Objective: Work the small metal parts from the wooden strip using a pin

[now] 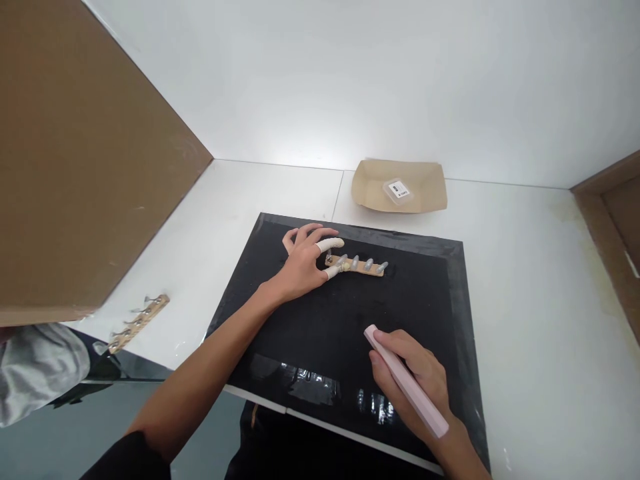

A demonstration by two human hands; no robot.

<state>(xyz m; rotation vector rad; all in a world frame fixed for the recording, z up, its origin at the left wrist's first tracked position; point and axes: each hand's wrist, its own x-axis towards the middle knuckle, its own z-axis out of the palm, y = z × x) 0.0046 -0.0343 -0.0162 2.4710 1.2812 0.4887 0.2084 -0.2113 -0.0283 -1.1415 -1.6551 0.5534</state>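
Note:
My left hand (303, 264) rests over the left end of a short wooden strip (380, 273) on the black mat (320, 327). White finger covers sit on its thumb and index finger, which close around the strip from its near and far edges. Several silver, nail-shaped pieces (369, 264) stand slanted in a row along that strip. Nearer to me, my right hand (417, 377) wraps around a pink, faceted pen-like stick (410, 390). The stick points up and left, apart from the strip, its far end above the mat.
A second wooden strip (140, 323) with several shiny mounts lies at the table's left edge. At the back, a brown paper tray (365, 190) holds a small labelled clear box (399, 191). A brown panel (95, 160) stands at left; another person's grey sleeve (43, 367) shows below it.

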